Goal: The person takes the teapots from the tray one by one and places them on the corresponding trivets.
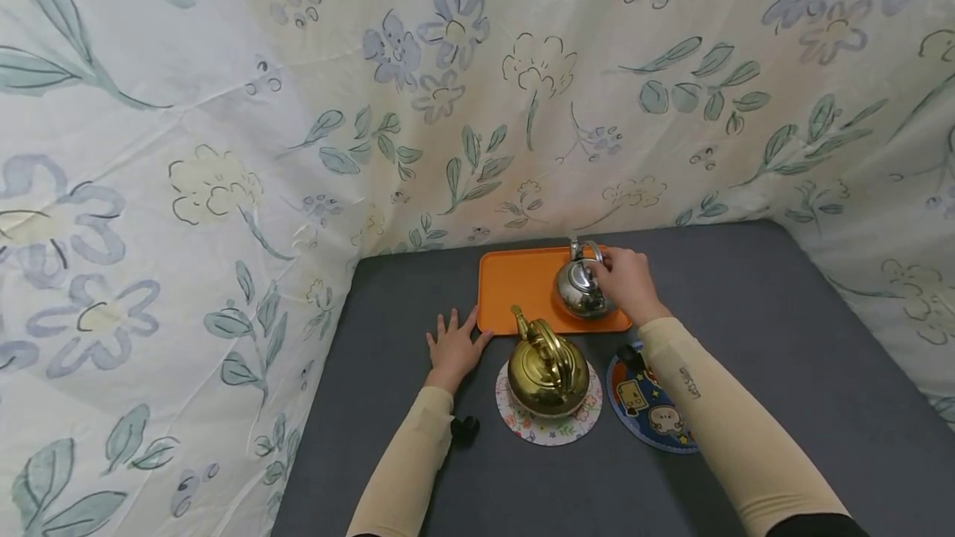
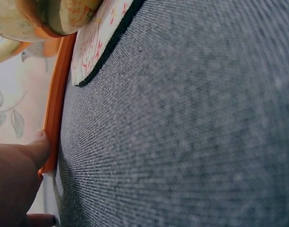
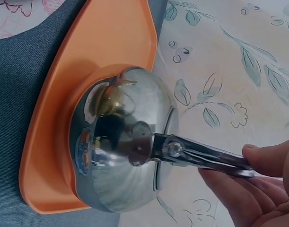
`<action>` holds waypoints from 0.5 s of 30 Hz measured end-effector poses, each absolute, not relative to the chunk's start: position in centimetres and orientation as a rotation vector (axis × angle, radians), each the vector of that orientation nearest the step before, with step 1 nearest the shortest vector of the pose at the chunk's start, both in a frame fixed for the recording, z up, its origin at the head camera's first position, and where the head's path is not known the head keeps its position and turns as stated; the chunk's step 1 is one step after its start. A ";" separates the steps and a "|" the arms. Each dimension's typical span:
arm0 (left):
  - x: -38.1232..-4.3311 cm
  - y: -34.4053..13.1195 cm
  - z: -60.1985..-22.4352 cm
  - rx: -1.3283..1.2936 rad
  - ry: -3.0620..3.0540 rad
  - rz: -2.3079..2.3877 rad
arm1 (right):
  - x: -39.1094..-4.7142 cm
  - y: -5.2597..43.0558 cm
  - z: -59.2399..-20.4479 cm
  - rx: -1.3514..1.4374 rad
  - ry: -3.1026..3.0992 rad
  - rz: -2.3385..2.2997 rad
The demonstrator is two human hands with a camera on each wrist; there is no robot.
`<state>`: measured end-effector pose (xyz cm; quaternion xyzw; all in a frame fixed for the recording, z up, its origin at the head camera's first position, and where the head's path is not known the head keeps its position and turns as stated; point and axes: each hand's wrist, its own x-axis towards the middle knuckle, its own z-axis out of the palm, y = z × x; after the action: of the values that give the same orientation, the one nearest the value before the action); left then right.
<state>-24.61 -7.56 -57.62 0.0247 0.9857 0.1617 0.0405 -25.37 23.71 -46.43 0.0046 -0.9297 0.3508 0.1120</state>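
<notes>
A silver kettle [image 1: 578, 295] stands at the right part of an orange tray [image 1: 515, 282]; its base looks in contact with the tray. My right hand [image 1: 628, 282] grips the kettle's handle [image 3: 205, 155], thumb on one side and fingers on the other in the right wrist view. At the tray's near left corner, my left hand [image 1: 453, 350] lies with fingers spread and straight, and the thumb [image 2: 36, 149] touches the tray's edge. A gold kettle [image 1: 545, 384] sits on a round floral mat [image 1: 552, 432], in front of the tray and right of my left hand.
Beneath my right forearm lies a round blue mat [image 1: 647, 421] with cartoon figures, partly hidden by the sleeve. Everything stands on a dark grey cloth surface [image 1: 522, 491]. A floral curtain [image 1: 448, 147] hangs close behind the tray and along the left side.
</notes>
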 end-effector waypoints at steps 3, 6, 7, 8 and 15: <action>-24.6 -7.5 -57.7 0.073 3.016 0.489 | -25.1 23.8 -46.6 -0.015 -2.697 1.046; -24.6 -7.5 -57.8 0.068 3.015 0.484 | -24.9 24.0 -46.6 -0.019 -2.659 1.041; -24.7 -7.5 -57.8 0.066 3.016 0.483 | -24.9 24.1 -46.6 -0.017 -2.649 1.035; -24.7 -7.5 -57.9 0.063 3.016 0.478 | -24.8 24.2 -46.6 -0.013 -2.640 1.033; -24.7 -7.6 -58.1 0.063 3.013 0.461 | -23.8 24.8 -46.5 0.002 -2.606 1.010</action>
<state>-24.75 -7.58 -58.09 0.0207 0.9872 0.1509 0.0465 -23.77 24.78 -46.52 0.0007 -0.9184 0.3561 0.1725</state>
